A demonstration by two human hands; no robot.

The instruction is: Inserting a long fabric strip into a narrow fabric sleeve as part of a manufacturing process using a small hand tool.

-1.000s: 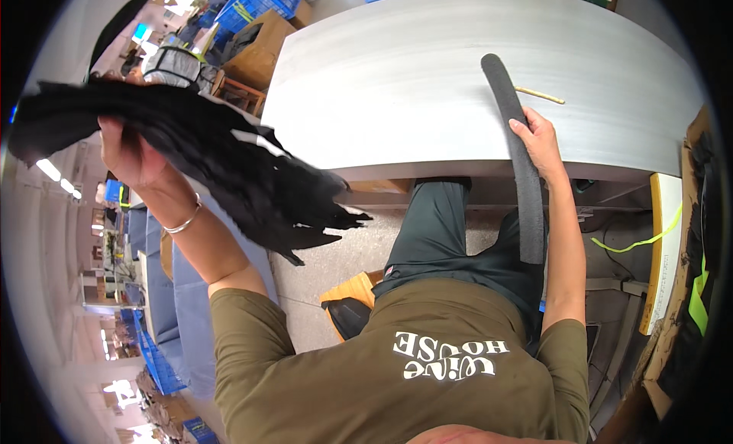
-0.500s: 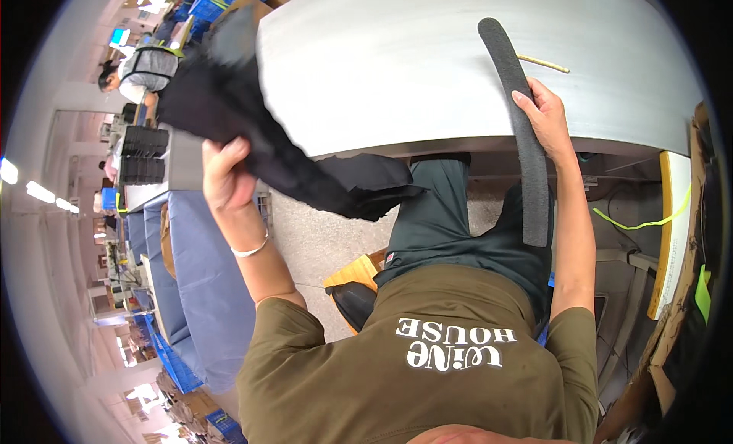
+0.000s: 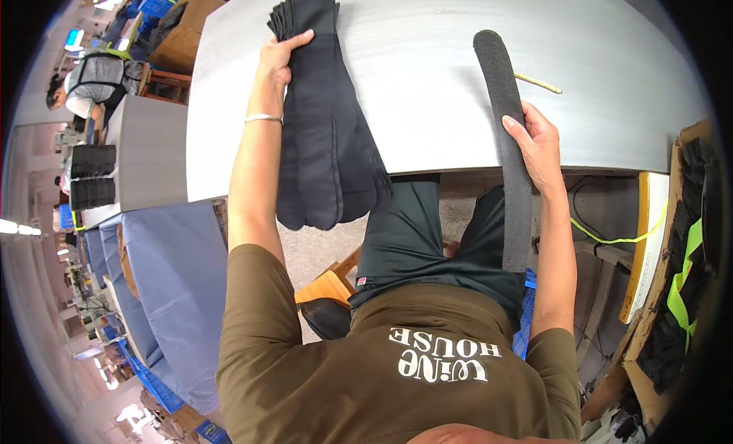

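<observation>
My left hand (image 3: 278, 61) grips a bundle of long black fabric strips (image 3: 314, 123) near its upper end, thumb across the top. The strips fan out downward over the near edge of the pale grey table (image 3: 427, 100), and their lower ends are rounded. In my right hand (image 3: 540, 148) is a dark grey, felt-like strip (image 3: 498, 74) with a rounded far end, pinched around its middle. Its lower end hangs past the table edge above my lap. Beside this strip, a thin yellowish stick (image 3: 539, 83) lies on the tabletop.
At the right stands an open cardboard box (image 3: 645, 371) holding black pieces and a neon-yellow strip (image 3: 682, 291). Blue cloth (image 3: 179, 291) hangs at the left. A co-worker (image 3: 99, 81) sits at the upper left near stacked black pieces (image 3: 93, 177). A wooden stool (image 3: 327, 286) is below.
My left hand has swung the black strips from the left side onto the table, where they now hang straighter. The right hand keeps its hold on the grey strip. The view has shifted.
</observation>
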